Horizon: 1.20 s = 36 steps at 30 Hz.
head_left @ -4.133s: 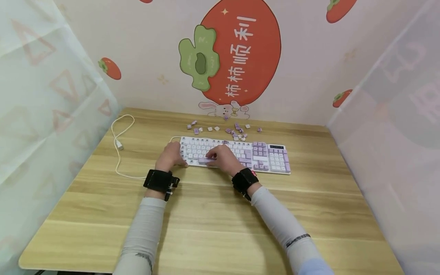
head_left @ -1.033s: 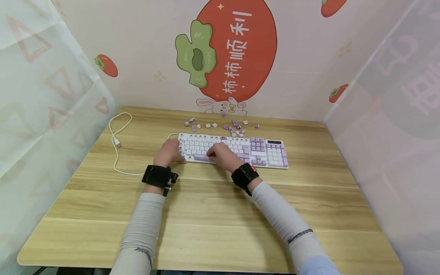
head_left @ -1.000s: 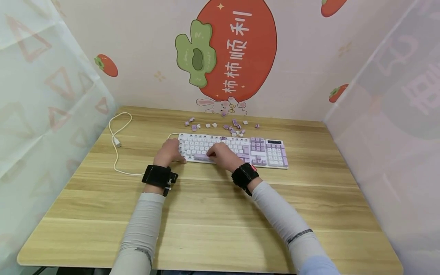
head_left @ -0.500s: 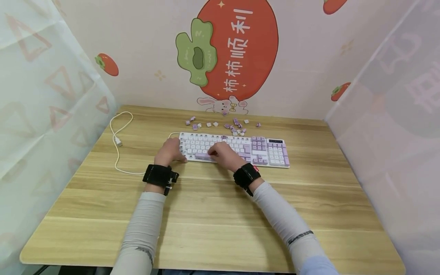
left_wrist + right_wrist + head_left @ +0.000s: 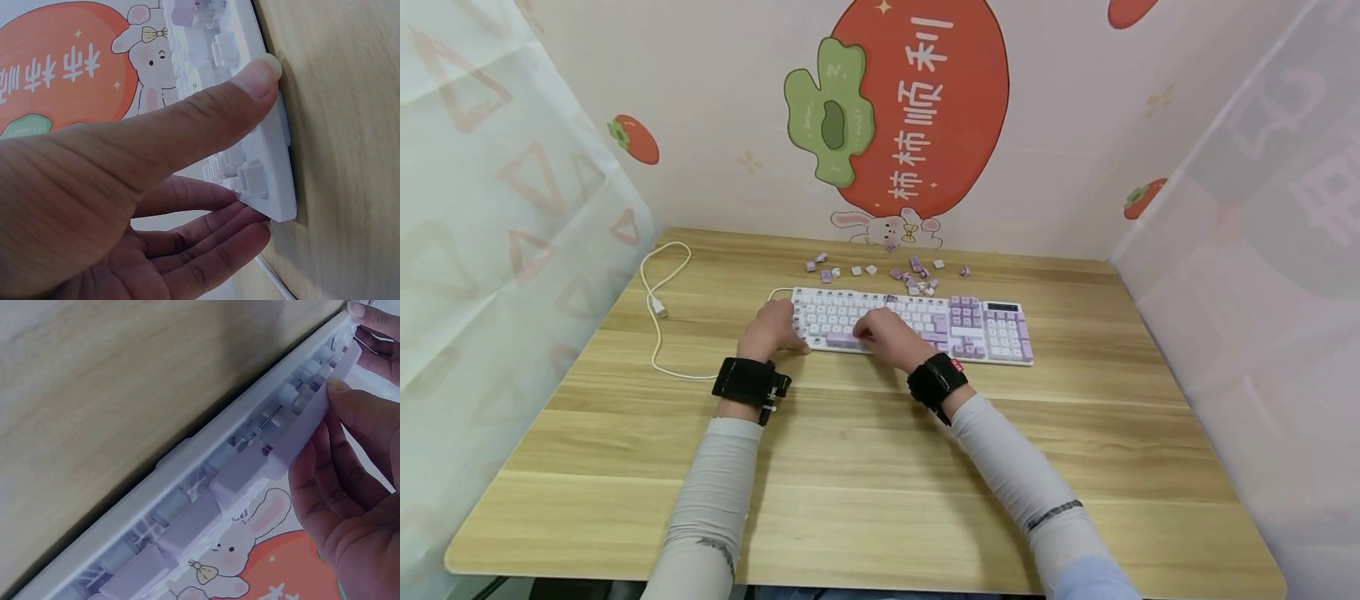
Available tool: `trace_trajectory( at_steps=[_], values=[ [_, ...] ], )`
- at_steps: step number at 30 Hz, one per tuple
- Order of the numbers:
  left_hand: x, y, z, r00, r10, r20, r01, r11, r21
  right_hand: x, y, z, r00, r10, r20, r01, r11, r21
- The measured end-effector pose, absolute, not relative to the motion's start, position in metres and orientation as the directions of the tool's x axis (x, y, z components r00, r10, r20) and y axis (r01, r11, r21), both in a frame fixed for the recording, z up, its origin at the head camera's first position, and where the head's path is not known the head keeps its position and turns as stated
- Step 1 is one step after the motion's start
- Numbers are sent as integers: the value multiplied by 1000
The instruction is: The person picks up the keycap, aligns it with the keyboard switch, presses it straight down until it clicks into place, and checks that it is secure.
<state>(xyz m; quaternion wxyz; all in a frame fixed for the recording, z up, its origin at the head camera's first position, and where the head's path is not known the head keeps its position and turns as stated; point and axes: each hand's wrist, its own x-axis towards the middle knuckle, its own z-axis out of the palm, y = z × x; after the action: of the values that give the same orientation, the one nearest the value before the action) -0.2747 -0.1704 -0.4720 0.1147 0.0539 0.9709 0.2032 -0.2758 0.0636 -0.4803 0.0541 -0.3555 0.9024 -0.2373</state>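
Observation:
A white and purple keyboard (image 5: 966, 332) lies on the table, toward its back. My left hand (image 5: 769, 329) grips its left end; in the left wrist view the thumb (image 5: 256, 78) lies over the front rim and the other fingers touch the side edge (image 5: 278, 187). My right hand (image 5: 891, 337) pinches the long purple spacebar (image 5: 300, 434), thumb on its front face and fingers behind. In the right wrist view the bar stands raised above the switches and a thin metal wire (image 5: 272, 415). Its seating at the far side is hidden.
Several loose purple and white keycaps (image 5: 915, 263) lie scattered behind the keyboard. A white cable with a USB plug (image 5: 658, 308) loops at the left. The wooden table (image 5: 850, 500) meets a printed backdrop (image 5: 715, 183) at the back.
Compared with about four seconds ago, the right hand's fingers have drawn closer together on the spacebar. The left hand stays at the keyboard's end. The head view has shifted slightly; little differs over the last second.

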Motion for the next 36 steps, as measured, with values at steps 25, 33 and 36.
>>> trace_trajectory(
  at_steps=[25,33,36],
  values=[
    [-274,-171,-471,-967,147,-210,48,909,414,-278,63,-482,-763,-645,45,-564,630,-535],
    [-275,-171,-470,-966,149,-212,52,912,407,-273,52,-486,-766,-634,107,-621,685,-381],
    [-274,-171,-471,-965,152,-212,54,912,406,-270,47,-490,-763,-633,132,-641,713,-286]
  ],
)
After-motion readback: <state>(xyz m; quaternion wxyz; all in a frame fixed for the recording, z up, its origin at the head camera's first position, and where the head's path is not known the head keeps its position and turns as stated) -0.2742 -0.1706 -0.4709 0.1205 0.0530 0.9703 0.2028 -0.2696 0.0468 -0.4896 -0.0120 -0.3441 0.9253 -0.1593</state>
